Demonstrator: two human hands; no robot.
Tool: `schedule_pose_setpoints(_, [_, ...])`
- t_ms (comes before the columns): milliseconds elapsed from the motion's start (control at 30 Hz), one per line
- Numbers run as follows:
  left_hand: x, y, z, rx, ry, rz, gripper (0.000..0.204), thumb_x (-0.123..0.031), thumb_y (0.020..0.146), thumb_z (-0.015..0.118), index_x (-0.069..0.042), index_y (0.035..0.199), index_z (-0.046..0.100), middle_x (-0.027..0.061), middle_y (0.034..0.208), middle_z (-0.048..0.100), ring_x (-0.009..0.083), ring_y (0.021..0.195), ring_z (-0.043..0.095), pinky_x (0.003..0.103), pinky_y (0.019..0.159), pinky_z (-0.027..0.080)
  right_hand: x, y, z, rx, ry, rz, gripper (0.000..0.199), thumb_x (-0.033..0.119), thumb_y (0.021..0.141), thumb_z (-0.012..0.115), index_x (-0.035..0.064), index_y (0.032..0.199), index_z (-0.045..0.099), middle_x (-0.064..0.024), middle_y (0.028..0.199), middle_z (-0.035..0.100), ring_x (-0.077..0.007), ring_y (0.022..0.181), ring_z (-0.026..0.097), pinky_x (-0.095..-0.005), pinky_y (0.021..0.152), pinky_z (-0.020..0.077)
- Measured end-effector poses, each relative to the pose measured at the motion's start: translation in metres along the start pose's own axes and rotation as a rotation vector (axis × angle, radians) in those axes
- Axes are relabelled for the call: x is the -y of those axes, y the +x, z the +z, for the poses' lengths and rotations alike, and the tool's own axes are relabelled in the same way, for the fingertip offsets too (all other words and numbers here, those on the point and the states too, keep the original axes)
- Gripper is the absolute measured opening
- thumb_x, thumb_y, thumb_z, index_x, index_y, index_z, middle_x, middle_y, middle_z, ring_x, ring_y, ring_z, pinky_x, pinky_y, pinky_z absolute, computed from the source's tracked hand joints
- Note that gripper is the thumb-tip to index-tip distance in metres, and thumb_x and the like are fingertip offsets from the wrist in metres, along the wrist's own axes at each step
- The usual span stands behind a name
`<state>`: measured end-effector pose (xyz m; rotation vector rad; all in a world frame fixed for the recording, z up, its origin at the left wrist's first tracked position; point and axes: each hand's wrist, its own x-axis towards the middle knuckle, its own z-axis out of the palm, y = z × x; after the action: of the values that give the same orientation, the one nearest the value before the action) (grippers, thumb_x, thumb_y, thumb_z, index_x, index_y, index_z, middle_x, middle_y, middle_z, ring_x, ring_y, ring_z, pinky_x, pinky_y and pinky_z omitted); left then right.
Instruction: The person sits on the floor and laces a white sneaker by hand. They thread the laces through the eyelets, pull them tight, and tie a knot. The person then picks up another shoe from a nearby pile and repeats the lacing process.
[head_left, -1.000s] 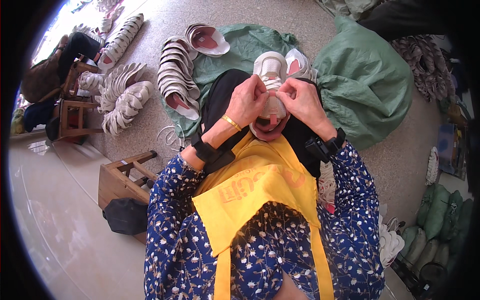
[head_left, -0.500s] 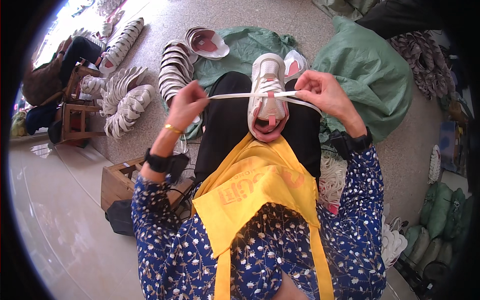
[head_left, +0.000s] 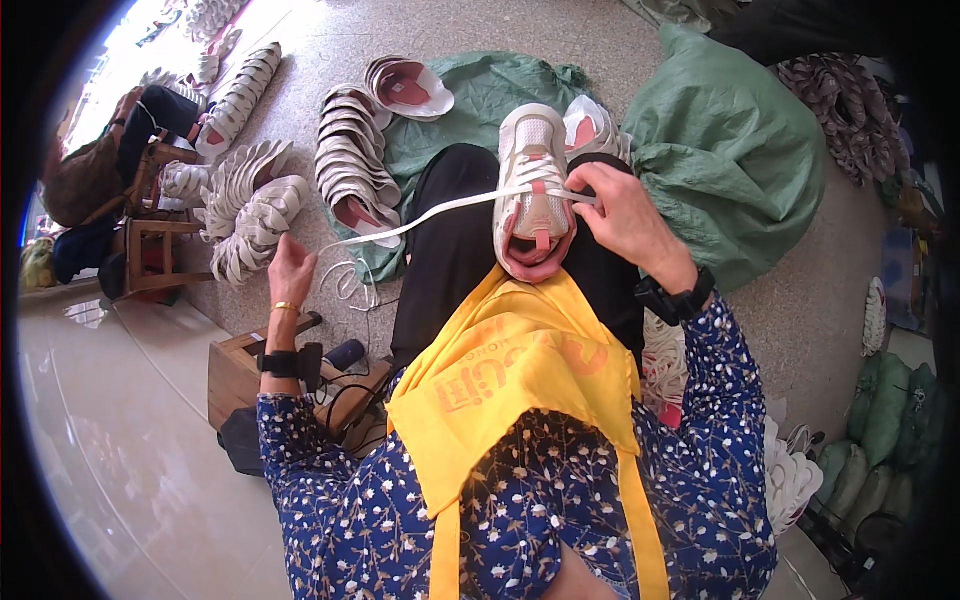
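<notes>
A white and pink sneaker [head_left: 534, 190] rests on my lap, toe pointing away, above a yellow apron [head_left: 510, 380]. My right hand [head_left: 622, 222] holds the sneaker at its right side, fingers at the eyelets. A long white shoelace [head_left: 430, 212] runs from the shoe out to the left. My left hand [head_left: 288, 270] is stretched far to the left and pulls the lace's end taut.
Rows of stacked white and pink shoes [head_left: 352, 150] lie on the floor and on a green sack [head_left: 480, 90] ahead. A full green bag [head_left: 730, 150] stands at right. A low wooden stool [head_left: 240, 370] is by my left arm. Another stool [head_left: 150, 240] and more shoe stacks [head_left: 250, 210] sit at left.
My left hand has swung from the shoe far out to the left and down, drawing the lace through. The right hand stays at the shoe.
</notes>
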<state>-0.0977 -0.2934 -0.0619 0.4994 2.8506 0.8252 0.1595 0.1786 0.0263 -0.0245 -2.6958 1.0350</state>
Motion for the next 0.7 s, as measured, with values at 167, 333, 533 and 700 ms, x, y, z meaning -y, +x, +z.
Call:
schedule_pose_setpoints(167, [-0.171,-0.014,0.035,0.054,-0.307,0.438,0.025,-0.002,0.089,0.075,-0.003,0.11,0.063,0.0043,0.095,0.069,0.0101,0.077,0.064,0.028,0.069,0.054,-0.009,-0.016,0.01,-0.099,-0.13,0.012,0.015,-0.001,0.092,0.062,-0.001,0.107,0.065,-0.0196,0.099,0.069,-0.0392,0.09,0.069,-0.044,0.076,0.0554])
schedule_pose_setpoints(333, [-0.262,-0.035,0.06,0.152,-0.236,0.653,0.028,0.001,0.084,0.071,-0.003,0.109,0.06,0.0129,0.087,0.06,0.0261,0.071,0.064,0.037,0.063,0.05,0.001,-0.016,0.011,-0.161,-0.024,0.082,0.007,0.002,0.091,0.064,-0.0003,0.097,0.066,-0.019,0.09,0.067,-0.0399,0.085,0.067,-0.0465,0.073,0.0537])
schedule_pose_setpoints(533, [-0.269,-0.024,0.078,0.079,-0.051,0.797,0.015,-0.006,0.088,0.067,-0.005,0.095,0.054,0.0138,0.085,0.057,0.0369,0.082,0.062,0.046,0.067,0.049,0.0,-0.016,0.004,-0.166,-0.04,0.096,0.007,0.004,0.091,0.067,0.0008,0.096,0.066,-0.0171,0.088,0.066,-0.0389,0.084,0.066,-0.0451,0.072,0.053])
schedule_pose_setpoints(700, [-0.264,-0.02,0.061,0.055,0.0,0.816,0.012,-0.006,0.09,0.065,-0.004,0.091,0.053,0.0134,0.083,0.057,0.0368,0.081,0.062,0.046,0.067,0.049,-0.006,-0.012,-0.009,-0.272,-0.19,0.058,0.004,0.004,0.092,0.066,0.001,0.094,0.066,-0.0162,0.088,0.066,-0.0373,0.084,0.067,-0.044,0.073,0.0528])
